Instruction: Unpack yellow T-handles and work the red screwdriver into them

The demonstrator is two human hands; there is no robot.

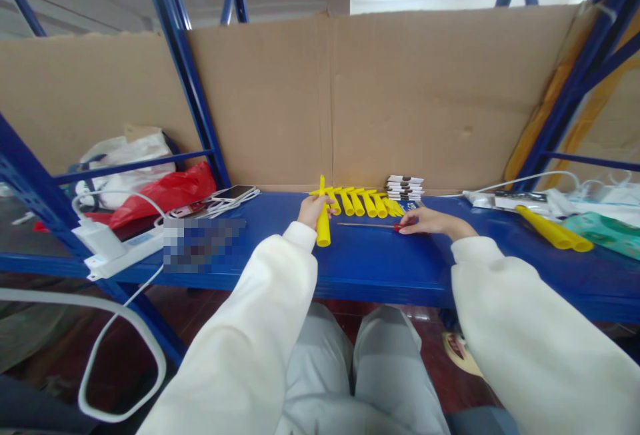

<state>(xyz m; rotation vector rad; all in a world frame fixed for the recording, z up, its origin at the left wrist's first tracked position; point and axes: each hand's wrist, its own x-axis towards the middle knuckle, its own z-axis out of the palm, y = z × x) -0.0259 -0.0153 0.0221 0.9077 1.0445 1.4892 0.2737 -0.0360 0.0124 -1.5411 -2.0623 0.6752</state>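
Note:
My left hand is closed round a yellow tapered plastic tube, its wide open end toward me and its narrow tip pointing away. At my right hand the fingers pinch the red handle of a screwdriver. Its thin metal shaft points left, low over the blue tabletop. Behind both hands, several similar yellow tubes lie in a row. A small stack of white packets with dark marks stands at the right end of that row.
On the right lie two more yellow tubes beside a green plastic bag. To the left are a white power strip, a phone, cables and a red bag. A cardboard panel closes off the back of the blue table.

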